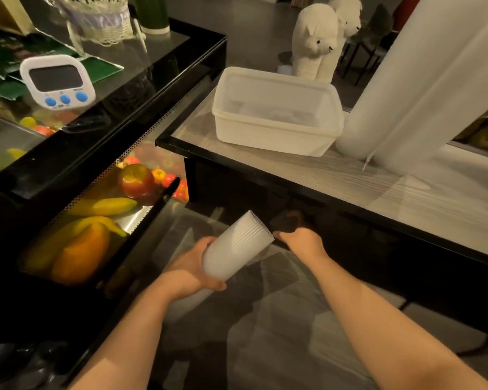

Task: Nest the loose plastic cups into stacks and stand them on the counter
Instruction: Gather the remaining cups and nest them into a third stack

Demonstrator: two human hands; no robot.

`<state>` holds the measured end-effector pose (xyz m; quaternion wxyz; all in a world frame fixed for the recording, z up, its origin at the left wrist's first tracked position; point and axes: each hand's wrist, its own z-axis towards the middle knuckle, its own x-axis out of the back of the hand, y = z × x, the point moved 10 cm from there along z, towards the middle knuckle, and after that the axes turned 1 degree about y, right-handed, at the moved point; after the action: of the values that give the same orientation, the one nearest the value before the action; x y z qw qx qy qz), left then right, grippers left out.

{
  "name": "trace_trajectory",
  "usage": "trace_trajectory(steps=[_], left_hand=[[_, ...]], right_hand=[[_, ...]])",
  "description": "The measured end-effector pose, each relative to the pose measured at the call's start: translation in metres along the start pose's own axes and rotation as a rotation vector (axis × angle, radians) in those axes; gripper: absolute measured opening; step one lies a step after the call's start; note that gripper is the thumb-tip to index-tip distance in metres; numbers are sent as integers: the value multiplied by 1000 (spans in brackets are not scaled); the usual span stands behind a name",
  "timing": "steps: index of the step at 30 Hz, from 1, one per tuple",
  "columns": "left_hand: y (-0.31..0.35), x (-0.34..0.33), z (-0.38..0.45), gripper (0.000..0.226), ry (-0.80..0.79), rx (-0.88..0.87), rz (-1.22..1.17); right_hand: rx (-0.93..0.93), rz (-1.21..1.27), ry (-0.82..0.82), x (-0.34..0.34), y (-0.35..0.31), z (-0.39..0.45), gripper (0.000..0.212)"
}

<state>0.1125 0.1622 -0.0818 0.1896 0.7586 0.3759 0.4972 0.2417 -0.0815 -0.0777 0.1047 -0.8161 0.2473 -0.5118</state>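
Head view: left hand (193, 266) grips nested stack of plastic cups (234, 247), long axis tilted, rims pointing far-right toward worktop (406, 192). Right hand (300, 240) just beside rims, fingers curled; contents hidden, cannot tell. Two tall stacks (423, 80) stand far right, beside tub (276, 111).

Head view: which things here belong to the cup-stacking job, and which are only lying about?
Belong to the job:
- stack of cups, gripped by the left hand
- right hand, by the stack's rim
- tall cup stacks on the counter

Only lying about:
- plastic tub
- timer
- fruit
- plush toys
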Motion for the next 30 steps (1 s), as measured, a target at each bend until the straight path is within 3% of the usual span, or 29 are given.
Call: trace_trajectory(steps=[4,7,11,14,16,19,30], left_hand=[[17,-9,-4,104,-43,-48,49],[26,-13,-6,110,-66,-72,66],[37,-20,-14,110,-104,-115,96],[51,-28,-21,104,-134,-160,128],[60,-35,-24,102,-159,-189,146],[72,-45,-30,101,-198,-233,153],[109,-81,-51,103,-272,-329,242]], right_hand=[[46,175,320,38,27,-24,50],[-33,528,373,59,53,-47,35],[-168,948,189,61,73,-65,20],[-126,1129,-49,54,71,-83,18],[-49,1090,-148,52,67,-98,18],[-1,1031,-171,54,71,-110,17],[3,792,-282,50,113,-141,24]])
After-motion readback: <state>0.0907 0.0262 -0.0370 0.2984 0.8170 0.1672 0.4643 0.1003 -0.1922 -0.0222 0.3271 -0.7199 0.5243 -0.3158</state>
